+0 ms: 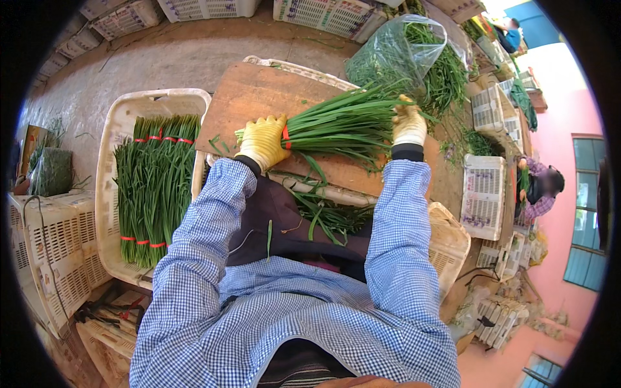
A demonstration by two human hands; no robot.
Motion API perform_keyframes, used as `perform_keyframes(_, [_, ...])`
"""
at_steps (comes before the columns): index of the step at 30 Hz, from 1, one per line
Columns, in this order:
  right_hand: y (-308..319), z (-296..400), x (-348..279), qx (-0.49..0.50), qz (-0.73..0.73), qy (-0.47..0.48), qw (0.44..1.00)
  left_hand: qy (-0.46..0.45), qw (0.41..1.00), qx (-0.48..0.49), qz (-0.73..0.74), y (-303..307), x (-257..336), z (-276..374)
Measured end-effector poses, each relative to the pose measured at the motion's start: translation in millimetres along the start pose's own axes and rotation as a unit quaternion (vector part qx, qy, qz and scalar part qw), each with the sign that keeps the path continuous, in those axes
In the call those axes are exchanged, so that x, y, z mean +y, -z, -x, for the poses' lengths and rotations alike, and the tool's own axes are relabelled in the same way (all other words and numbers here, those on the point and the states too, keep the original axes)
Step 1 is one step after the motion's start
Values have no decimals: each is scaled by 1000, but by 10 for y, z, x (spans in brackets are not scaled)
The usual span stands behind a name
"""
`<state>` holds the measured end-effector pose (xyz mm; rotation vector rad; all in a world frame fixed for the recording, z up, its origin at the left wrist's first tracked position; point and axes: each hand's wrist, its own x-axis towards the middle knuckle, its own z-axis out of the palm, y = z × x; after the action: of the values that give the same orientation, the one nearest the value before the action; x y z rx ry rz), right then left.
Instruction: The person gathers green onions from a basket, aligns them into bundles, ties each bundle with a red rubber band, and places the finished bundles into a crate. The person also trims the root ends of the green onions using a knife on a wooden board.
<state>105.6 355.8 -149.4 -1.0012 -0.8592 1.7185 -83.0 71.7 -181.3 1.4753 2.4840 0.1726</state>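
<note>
A bundle of garlic chives (339, 121) lies across a worn wooden board (233, 97), its cut stems to the left and leaf tips to the right. Red tape (286, 137) circles it near the stem end. My left hand (264, 140), in a yellow-coated glove, grips the bundle just left of the tape and presses it on the board. At the leaf tips, my right hand (409, 123), gloved alike, has its fingers curled around a few leaves; a green end sticks out on its far side. Loose chive leaves (335, 213) lie below the board near my lap.
Left of the board, a white plastic crate (109, 194) holds several taped chive bundles (155, 189). A clear plastic bag of greens (398, 58) stands beyond my right hand. More crates (482, 196) line the right side, where a person (538, 186) handles greens.
</note>
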Motion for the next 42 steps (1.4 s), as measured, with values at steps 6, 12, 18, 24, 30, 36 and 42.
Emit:
perform_keyframes(6, [667,-2,-250,33,260,150,953,-4,1000,13,-3,-44,1,-1])
perform_keyframes(12, [266,644,-29,-72,514,123,846,10,1000,9,-2,-40,-53,32])
perform_keyframes(18, [111,345,301,-81,670,149,723,6,1000,4,0,-21,-17,-1])
perform_keyframes(24, [84,224,333,-92,703,136,692,5,1000,3,7,-19,-14,-3])
perform_keyframes(30, [-134,343,213,-120,766,176,606,9,1000,10,4,-24,-26,24])
perform_keyframes(36, [57,233,255,-70,419,43,904,6,1000,-3,6,35,23,17])
perform_keyframes(42, [419,868,-358,-216,313,-27,924,5,1000,3,11,13,-19,25])
